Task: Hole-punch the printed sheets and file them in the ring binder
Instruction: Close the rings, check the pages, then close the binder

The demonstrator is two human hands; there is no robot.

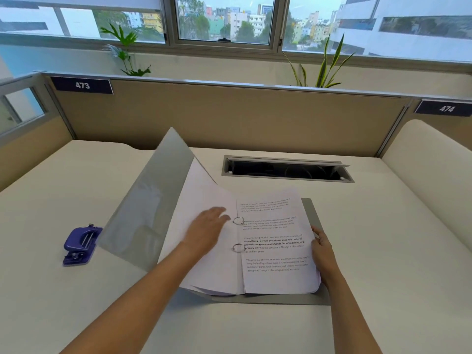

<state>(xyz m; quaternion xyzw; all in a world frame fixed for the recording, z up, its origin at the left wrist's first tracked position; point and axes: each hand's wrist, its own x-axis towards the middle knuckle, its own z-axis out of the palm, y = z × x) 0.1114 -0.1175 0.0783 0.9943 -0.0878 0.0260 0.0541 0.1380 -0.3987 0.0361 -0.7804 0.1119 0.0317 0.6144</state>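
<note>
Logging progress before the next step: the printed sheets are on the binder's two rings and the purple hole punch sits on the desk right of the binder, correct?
Not quite. The head view shows the purple hole punch on the desk left of the ring binder, beside its raised cover. The printed sheets are indeed on the two rings.

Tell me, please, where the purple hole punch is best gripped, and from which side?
Grip the purple hole punch across its body, thumb and fingers on its two long sides, coming from above and the left. It lies flat on the desk, and the binder's raised front cover leans close by its right side, so that side looks crowded.
</note>
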